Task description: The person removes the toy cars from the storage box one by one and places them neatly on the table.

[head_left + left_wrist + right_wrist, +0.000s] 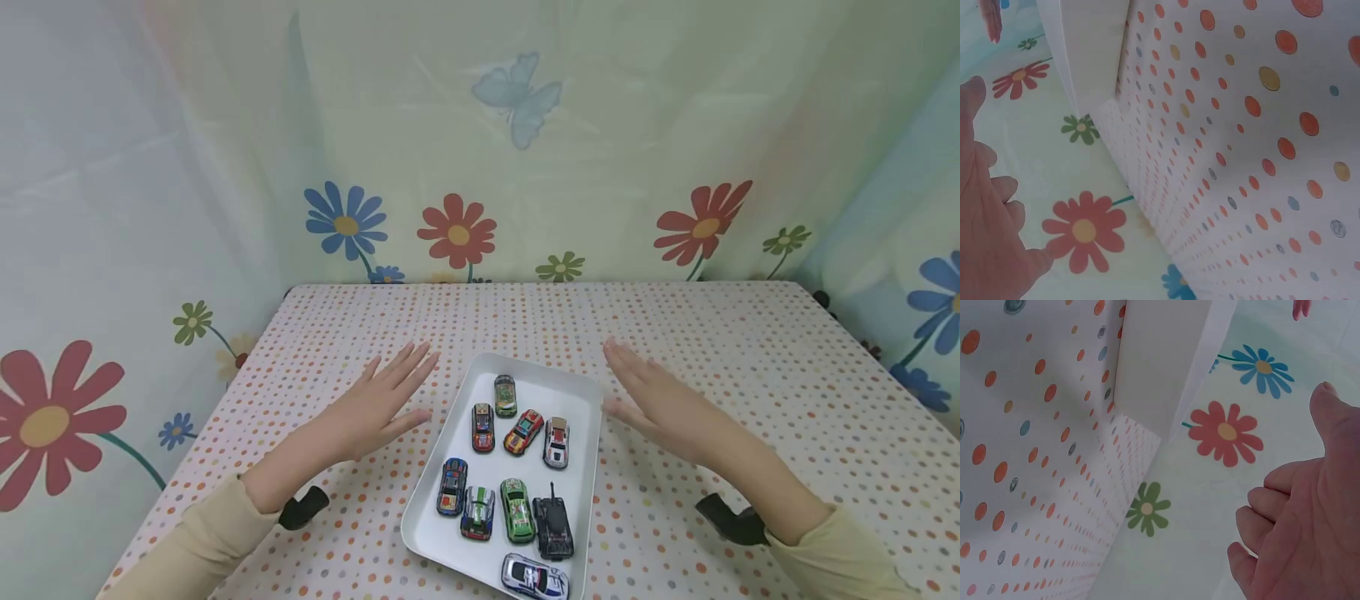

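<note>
A white tray (pixel 501 467) lies on the table with several toy cars in it. Among them are a green car (pixel 517 510), a red and yellow car (pixel 523 432), a silver car (pixel 535 577) and a black toy tank (pixel 552 525). To the tray's left, my left hand (pixel 375 410) hovers with its fingers stretched out, holding nothing. On the opposite side my right hand (pixel 667 407) is likewise extended and bare, near the tray's right edge. Both wrist views show the tray's outer wall (pixel 1094 50) apart from the fingers.
A spotted cloth (pixel 720 358) covers the table. Behind it hangs a curtain (pixel 600 167) printed with flowers and a butterfly. A black strap piece (pixel 303 508) sits under the left wrist, another black piece (pixel 731 521) under the right.
</note>
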A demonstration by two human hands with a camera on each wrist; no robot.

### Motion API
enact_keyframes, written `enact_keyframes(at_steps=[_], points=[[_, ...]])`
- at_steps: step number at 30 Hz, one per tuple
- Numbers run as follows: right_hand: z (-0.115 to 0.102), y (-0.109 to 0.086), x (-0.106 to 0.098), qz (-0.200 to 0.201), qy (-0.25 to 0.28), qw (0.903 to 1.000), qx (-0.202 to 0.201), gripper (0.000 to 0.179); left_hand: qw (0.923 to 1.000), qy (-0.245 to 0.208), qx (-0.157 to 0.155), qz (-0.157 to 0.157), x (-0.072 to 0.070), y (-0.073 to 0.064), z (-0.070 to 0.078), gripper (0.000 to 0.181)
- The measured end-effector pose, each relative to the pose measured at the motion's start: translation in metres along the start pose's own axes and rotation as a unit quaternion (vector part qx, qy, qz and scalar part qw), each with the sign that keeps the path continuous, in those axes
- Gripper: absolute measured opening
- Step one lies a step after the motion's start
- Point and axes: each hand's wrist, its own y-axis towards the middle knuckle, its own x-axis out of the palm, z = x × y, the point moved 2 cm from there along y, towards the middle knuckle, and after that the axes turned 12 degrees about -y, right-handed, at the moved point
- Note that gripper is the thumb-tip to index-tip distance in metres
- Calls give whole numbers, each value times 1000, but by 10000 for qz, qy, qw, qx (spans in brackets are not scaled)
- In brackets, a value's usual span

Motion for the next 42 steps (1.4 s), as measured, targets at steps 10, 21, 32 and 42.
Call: enact_keyframes(at_steps=[10, 21, 32, 42], points=[[-3, 3, 7, -111, -76, 9997, -204, 70, 9998, -67, -76, -143, 6, -1, -3, 68], [-13, 7, 15, 40, -257, 9988, -421, 69, 9993, -272, -82, -239, 13, 0, -1, 67], [-28, 15, 23, 20, -263, 9970, -731, 70, 9983, -336, -65, -474, 28, 9, 2, 69], [-37, 19, 34, 36, -278, 9958, -870, 73, 9984, -300, 54, -482, 37, 14, 5, 62]])
